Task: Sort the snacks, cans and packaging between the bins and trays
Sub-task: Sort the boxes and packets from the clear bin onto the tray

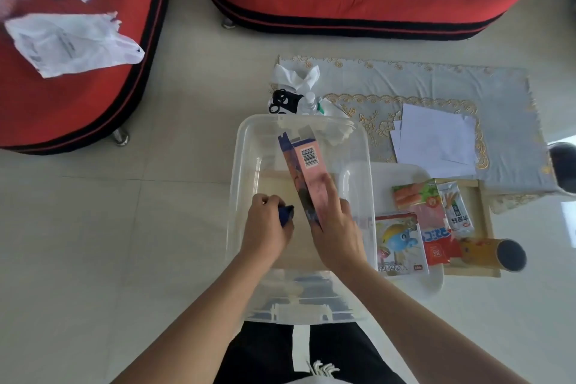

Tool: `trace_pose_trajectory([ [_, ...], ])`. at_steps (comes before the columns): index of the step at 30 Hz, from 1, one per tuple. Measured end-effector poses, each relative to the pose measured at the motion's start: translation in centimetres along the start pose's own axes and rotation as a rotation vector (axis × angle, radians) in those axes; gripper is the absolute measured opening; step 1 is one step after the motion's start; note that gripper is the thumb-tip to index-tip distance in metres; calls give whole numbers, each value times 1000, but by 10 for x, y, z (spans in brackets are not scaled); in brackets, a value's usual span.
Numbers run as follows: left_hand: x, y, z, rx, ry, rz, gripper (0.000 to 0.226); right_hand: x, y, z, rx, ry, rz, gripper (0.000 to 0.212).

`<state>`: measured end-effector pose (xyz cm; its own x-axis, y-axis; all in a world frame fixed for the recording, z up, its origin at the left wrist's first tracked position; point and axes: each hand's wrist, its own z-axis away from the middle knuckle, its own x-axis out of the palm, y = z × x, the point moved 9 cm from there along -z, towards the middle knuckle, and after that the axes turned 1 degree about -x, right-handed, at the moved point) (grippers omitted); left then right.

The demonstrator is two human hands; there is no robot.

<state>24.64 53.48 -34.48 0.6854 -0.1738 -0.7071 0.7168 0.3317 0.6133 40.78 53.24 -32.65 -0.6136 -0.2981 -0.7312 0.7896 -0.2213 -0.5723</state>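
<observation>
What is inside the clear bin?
A long pink box held by the right hand, a small blue item gripped by the left hand. The clear bin floor beneath them is hidden.

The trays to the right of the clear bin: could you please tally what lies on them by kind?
Snack packets: 4 (blue-cartoon packet, orange-green packet, white-green packet, red packet)
Yellow can: 1
Total: 5
</observation>
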Motion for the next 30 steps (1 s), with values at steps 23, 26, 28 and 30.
trace_pose_trajectory([
  [23,-59,237,37,483,-30,75,35,-245,23,111,57,445,70,84],
  [26,-26,277,63,536,-84,62,35,-274,57,148,91,517,39,85],
  [28,0,303,88,578,-110,37,36,-288,86,178,137,561,5,84],
  [30,26,328,117,631,-135,20,35,-302,116,212,198,604,-39,84],
])
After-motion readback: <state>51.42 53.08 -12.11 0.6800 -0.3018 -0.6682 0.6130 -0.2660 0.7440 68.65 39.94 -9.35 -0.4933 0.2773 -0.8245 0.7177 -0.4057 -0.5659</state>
